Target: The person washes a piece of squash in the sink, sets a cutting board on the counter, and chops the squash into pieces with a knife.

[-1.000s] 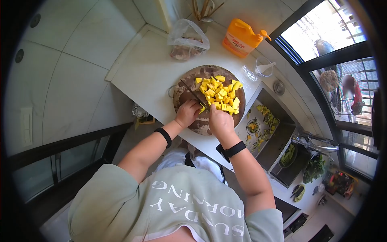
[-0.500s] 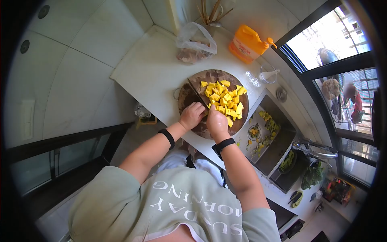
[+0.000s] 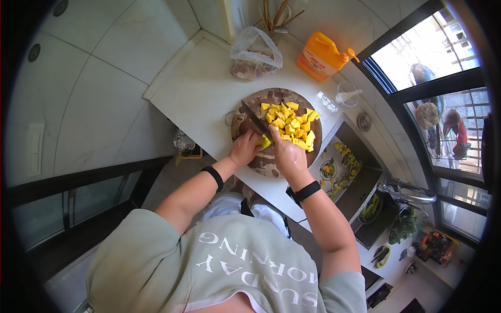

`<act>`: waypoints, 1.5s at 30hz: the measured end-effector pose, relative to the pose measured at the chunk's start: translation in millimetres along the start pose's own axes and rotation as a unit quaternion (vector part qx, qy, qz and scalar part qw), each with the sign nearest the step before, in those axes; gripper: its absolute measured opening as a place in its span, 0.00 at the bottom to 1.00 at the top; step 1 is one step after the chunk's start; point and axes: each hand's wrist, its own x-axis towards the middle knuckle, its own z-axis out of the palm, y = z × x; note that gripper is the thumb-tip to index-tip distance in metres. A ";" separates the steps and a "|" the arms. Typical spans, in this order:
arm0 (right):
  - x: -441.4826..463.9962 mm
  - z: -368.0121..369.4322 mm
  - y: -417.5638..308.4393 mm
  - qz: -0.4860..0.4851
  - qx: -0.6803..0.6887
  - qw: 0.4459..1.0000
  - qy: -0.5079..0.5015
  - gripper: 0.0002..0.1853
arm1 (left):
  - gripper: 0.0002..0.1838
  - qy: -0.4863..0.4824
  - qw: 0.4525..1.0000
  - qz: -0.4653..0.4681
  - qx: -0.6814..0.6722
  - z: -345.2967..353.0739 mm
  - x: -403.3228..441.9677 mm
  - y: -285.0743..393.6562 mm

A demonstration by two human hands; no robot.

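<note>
A round wooden chopping board [image 3: 264,166] lies on the counter with a heap of yellow chunks [image 3: 292,121], which look like pumpkin, on its right half. My right hand [image 3: 289,156] is closed round the handle of a kitchen knife [image 3: 254,118], its forefinger stretched along the blade. The dark blade slants up and left across the board. Close by on the left, my left hand [image 3: 245,149] has its fingers bent onto a yellow-green piece [image 3: 265,141] beside the blade. The knife handle is mostly hidden in my grip.
Beyond the board stand a clear plastic bag of meat [image 3: 253,65] and an orange jug [image 3: 321,56]. A glass bowl with a white spoon [image 3: 348,96] sits at the back right. The sink [image 3: 360,192] to the right holds peelings; leafy greens [image 3: 404,227] lie past the tap [image 3: 412,195].
My right hand has shifted right and turned, with the forefinger now along the blade. The knife has tilted, and the yellow-green piece shows more between hand and blade.
</note>
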 end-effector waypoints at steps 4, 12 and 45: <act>-2.2 -13.2 -3.0 -0.007 -0.018 1.000 -0.024 0.26 | 0.20 0.003 1.000 -0.004 -0.002 -0.8 1.3 1.5; 5.4 26.6 -5.3 0.023 -0.014 0.999 -0.022 0.12 | 0.17 0.006 1.000 -0.015 -0.009 -4.9 2.3 6.0; 11.4 31.2 10.5 0.060 0.009 0.998 -0.009 0.13 | 0.06 0.016 0.998 0.055 -0.024 1.6 33.3 13.4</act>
